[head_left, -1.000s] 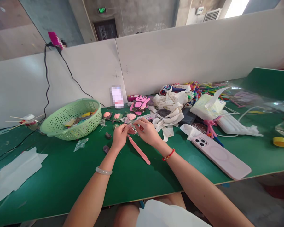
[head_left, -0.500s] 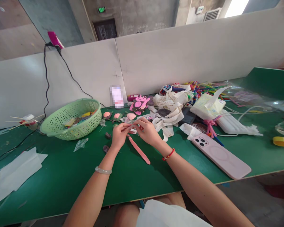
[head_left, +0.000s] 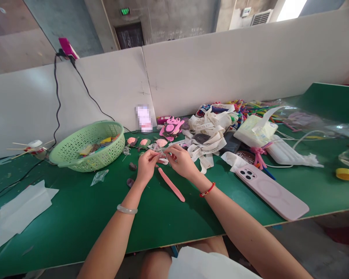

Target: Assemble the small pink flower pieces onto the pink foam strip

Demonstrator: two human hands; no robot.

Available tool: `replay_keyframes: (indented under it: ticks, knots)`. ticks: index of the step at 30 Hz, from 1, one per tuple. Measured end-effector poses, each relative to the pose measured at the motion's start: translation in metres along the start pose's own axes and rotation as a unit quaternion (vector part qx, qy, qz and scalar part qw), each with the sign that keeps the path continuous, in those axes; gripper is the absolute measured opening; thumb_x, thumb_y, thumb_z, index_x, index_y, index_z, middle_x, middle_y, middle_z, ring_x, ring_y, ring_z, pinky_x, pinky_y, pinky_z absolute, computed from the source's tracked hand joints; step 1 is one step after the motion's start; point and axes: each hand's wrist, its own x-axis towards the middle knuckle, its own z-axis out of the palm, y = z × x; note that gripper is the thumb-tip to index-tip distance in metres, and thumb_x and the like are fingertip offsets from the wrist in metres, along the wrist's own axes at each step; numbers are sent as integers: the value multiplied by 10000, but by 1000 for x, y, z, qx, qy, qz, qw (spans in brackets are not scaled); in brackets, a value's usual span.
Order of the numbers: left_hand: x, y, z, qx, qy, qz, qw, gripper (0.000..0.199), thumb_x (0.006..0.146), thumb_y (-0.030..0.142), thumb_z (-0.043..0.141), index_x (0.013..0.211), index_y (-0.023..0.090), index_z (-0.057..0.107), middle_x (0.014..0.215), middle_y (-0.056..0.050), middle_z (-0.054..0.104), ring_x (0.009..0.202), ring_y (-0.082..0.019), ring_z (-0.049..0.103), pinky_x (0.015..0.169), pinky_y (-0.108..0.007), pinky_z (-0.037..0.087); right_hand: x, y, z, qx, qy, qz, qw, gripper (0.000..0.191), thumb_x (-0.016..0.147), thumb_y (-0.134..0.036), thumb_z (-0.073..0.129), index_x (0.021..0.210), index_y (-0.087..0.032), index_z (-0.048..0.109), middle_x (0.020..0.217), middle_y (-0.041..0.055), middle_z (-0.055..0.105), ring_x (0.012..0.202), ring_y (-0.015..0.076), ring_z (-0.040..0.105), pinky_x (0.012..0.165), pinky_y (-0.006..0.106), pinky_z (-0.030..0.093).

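Observation:
My left hand (head_left: 146,166) and my right hand (head_left: 180,161) meet over the middle of the table, fingertips pinched close together. Whatever sits between them is too small to name. Just below lies a flat pink strip with rounded ends (head_left: 171,185), touched by neither hand. Small dark lumps (head_left: 133,166) rest to the left of my left hand. Beyond my fingers stand small turtle-like figures with pink backs, one of them a green-bodied figure (head_left: 144,144). Behind these is a larger pink and black figure (head_left: 172,128).
A green plastic basket (head_left: 87,164) with coloured pieces stands left. To the right are heaped white ribbons (head_left: 210,124), a tissue pack (head_left: 254,131), a pink phone (head_left: 274,192) and a yellow lid (head_left: 345,174). A white partition (head_left: 235,66) rises behind; white paper (head_left: 23,213) lies front left.
Both hands stay in nearly the same place, with only a very slight shift of the fingers. Nothing on the table has visibly moved.

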Motion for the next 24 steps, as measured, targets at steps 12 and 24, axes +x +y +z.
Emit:
replay_keyframes:
  ticks: [12,24]
  knots:
    - [-2,10,4,-49,51,-12,997,324,685,439,802,819,170,681,763,-67,771,727,-236,756,550,-255,517,2,1,-2,-10,13,7,1000,187,924,-135,506,959,-173,685,998,91,652,685,136,592,669,284,529]
    - [-3,9,5,-19,51,-33,998,396,576,439,880,621,179,585,557,-19,678,613,-230,730,489,-241,465,2,0,-3,-16,41,20,999,185,926,-149,506,976,-163,683,989,97,652,681,137,602,650,274,525]
